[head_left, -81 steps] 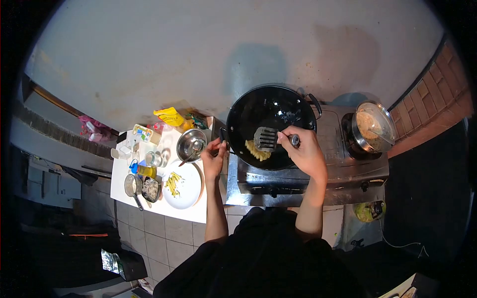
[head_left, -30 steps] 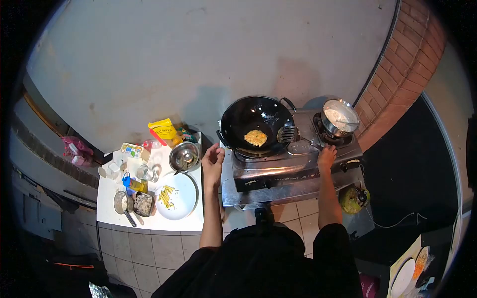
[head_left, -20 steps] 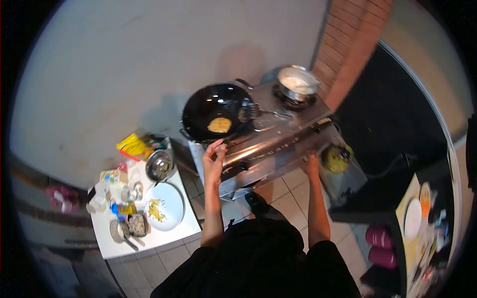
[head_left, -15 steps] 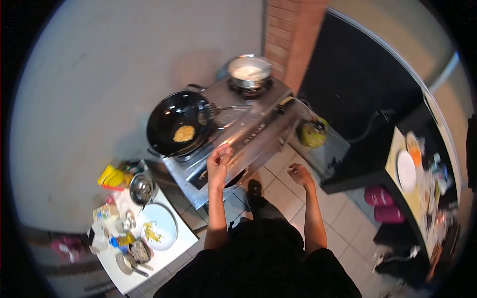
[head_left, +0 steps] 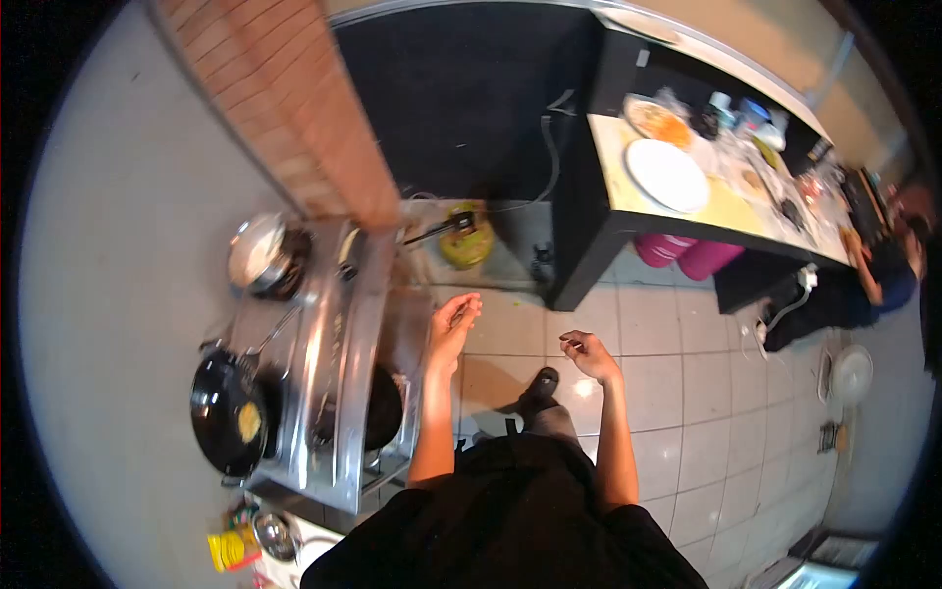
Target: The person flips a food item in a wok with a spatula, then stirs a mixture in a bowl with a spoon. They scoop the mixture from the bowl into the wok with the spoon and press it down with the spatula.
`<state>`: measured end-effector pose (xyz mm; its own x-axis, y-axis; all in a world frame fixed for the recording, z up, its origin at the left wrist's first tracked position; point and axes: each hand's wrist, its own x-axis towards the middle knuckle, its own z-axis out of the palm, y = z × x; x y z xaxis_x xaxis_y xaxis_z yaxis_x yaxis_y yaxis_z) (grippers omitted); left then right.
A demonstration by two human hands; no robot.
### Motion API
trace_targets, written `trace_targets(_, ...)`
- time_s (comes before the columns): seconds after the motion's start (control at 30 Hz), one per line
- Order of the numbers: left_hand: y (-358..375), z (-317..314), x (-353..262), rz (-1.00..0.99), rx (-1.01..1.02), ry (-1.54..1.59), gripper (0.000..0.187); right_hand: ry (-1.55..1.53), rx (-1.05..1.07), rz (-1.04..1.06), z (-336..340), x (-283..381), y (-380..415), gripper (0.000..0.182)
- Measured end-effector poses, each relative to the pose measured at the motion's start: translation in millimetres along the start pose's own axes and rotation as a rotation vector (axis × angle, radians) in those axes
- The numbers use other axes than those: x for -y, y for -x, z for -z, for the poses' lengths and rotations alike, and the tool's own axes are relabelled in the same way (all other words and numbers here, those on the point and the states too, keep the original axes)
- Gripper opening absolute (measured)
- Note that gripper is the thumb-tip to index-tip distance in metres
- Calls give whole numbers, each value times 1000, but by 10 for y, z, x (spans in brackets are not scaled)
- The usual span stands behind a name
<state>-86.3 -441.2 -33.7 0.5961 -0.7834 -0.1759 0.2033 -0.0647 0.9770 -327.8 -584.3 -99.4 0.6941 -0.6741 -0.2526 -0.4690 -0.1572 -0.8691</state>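
Both hands hang free over a floor [head_left: 687, 393] of pale, glossy square tiles. The left hand [head_left: 453, 324] is loosely open, fingers half curled, holding nothing, just right of the stove [head_left: 339, 383], a long box of dull, scratched sheet steel. The right hand [head_left: 591, 353] is also empty, fingers bent in a loose curl, well apart from the stove.

On the stove's near end sits a round black wok [head_left: 228, 424] with a flat yellow patty [head_left: 249, 422] in its bowl; a metal spatula [head_left: 257, 353] leans against its rim. At the far end stands a shiny steel pot [head_left: 257, 253] under a round lid. A brick pillar [head_left: 294, 108] rises just beyond the stove.

On the floor beside the pillar stands a small green gas cylinder [head_left: 465, 240], its hose running up the dark wall. Far right, a black-framed table [head_left: 726, 211] with a yellowish top carries a white plate [head_left: 667, 175], a dish of orange food and small clutter too blurred to name. Two pink rounded containers [head_left: 687, 257] sit under it. A person [head_left: 888, 270] sits at its far right end.
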Motion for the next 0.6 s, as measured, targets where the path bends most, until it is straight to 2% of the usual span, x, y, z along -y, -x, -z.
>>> trace_targets(0.17,-637,-1066,-96,10,246,-39,29,-134,-282,-7,858,-475,19,22)
trace_targets(0.23,-838,-1439,-110,7,319,-44,29,-290,-415,13,1129,-612,8,21)
trace_targets(0.43,-1250,-2184,-156,13,468,-60,28,-385,-537,-85,1629,-466,-1,21)
trace_targets(0.6,-1435,-2438,-99,38,573,-90,30,-408,-539,-90,1700,-465,-70,22)
